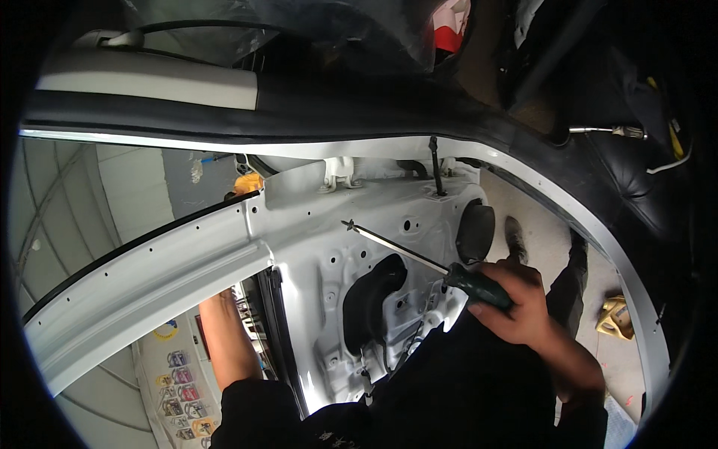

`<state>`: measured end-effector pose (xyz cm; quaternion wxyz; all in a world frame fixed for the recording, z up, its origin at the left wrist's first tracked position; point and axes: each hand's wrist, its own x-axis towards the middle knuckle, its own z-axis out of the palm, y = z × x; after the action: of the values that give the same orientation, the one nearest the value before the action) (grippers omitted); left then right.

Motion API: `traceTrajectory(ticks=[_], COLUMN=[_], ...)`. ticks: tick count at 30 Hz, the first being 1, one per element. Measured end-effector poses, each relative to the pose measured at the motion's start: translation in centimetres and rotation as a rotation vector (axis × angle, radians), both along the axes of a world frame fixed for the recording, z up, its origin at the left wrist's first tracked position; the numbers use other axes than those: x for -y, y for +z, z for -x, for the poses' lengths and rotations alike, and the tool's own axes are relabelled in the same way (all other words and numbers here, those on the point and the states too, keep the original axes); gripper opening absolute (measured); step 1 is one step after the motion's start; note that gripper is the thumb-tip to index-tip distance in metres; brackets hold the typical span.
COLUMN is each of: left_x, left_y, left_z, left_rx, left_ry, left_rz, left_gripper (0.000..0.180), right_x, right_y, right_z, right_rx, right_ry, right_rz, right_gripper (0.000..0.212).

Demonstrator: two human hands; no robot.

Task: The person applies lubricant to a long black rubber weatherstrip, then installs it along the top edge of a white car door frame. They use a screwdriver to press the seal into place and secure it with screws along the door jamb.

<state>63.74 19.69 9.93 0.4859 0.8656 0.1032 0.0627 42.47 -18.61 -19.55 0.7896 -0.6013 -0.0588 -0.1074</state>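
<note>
My right hand (516,303) is closed round the dark green handle of a screwdriver (407,257). Its long metal shaft points up and left, in front of a bare white car door (310,243). A small dark piece (349,224), perhaps a clip or screw, shows at the tip. My left forearm (228,337) passes behind the door's window frame (149,262), which hides the left hand and its fingers. The door's inner metal has several holes, a black curved cover (370,303) and a round black part (476,230).
Above the door runs the car's sill (314,142), with a dark door check strap (436,166) joining the door. A ratchet-like metal tool (609,132) lies on the black seat at right. A yellow jug (615,318) stands on the floor. Several coloured packages (183,393) lie at lower left.
</note>
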Motion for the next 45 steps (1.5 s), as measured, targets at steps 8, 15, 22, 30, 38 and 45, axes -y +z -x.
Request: traceTrajectory(ticks=[8,15,22,30,38,45], left_x=[0.8,4.9,8.4,7.4,9.4,5.8], left_y=[0.0,-1.6,-5.2,-5.4,-5.7,-1.8], left_z=[-1.2,-2.2,-4.0,-6.7,-5.9,-7.2], left_rx=[-0.054,-0.386,-0.084,-0.044,0.258,0.539], left_ry=[-0.114,-0.363,-0.483,-0.284,-0.229,0.194], left_rz=[0.029,0.157,0.136,0.103,-0.138,-0.075], left_gripper=[0.031,0.030,0.032,0.012,0.025,0.029], right_x=[-2.6,-4.7,-4.7,-6.3,-7.9,-7.1], right_y=[-1.6,-1.6,-1.3,-1.9,-2.7,-2.1], right_z=[-1.2,-2.2,-2.2,-2.0,-2.0,-2.2], right_rx=[0.045,0.107,0.070,0.067,0.094,0.107], right_ry=[-0.048,-0.009,0.010,0.095,0.100,0.103], right_rz=[-0.017,-0.064,-0.010,-0.052,-0.055,-0.041], right_gripper=[0.038,0.036,0.037,0.038,0.044,0.043])
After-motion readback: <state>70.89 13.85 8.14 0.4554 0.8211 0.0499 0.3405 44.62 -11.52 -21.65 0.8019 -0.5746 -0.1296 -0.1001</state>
